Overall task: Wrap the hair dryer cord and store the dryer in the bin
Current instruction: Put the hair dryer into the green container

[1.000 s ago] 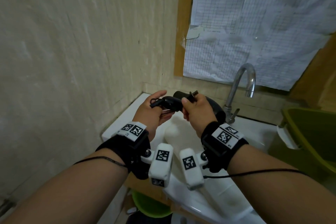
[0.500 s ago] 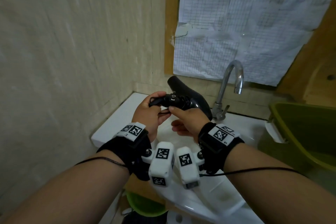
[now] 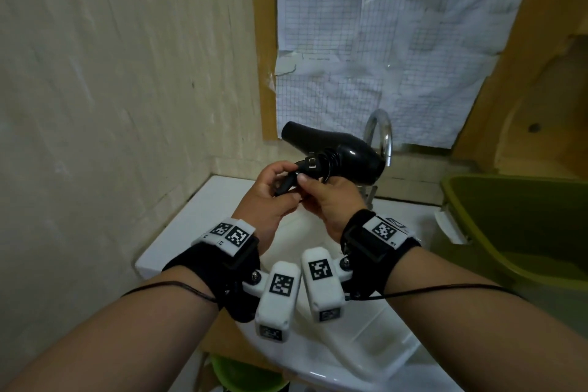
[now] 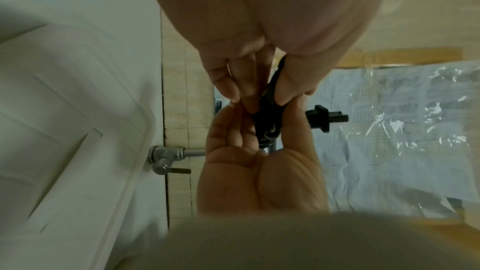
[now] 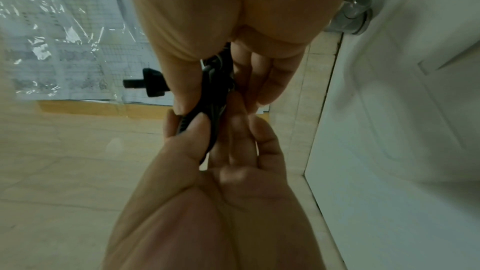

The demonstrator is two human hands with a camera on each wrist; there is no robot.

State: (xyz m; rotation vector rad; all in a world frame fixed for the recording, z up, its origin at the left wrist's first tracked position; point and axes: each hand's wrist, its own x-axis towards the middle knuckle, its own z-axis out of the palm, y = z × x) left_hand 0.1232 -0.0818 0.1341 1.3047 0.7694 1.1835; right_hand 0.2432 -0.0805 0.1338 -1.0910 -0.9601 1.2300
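Observation:
I hold the black hair dryer [image 3: 343, 153] above the sink, barrel pointing up and left. Its cord [image 3: 327, 162] is wound around the handle, and the plug [image 3: 310, 163] stands against the coils. My left hand [image 3: 280, 188] pinches the ribbed end of the handle [image 5: 187, 124] between thumb and fingers. My right hand [image 3: 321, 191] grips the handle over the wound cord [image 4: 267, 137]. Past my right thumb the plug [image 4: 324, 118] sticks out, prongs away from the hands. The olive green bin [image 3: 509, 219] stands open to the right of the sink.
A chrome faucet [image 3: 380, 130] rises just behind the dryer. The white sink [image 3: 197, 216] lies under my hands, against a tiled wall on the left. A paper-covered window fills the back. A green basin [image 3: 241, 375] sits below the sink.
The right hand has left the plug and taken the wound handle. Both hands have lifted the dryer, so its barrel now shows above them.

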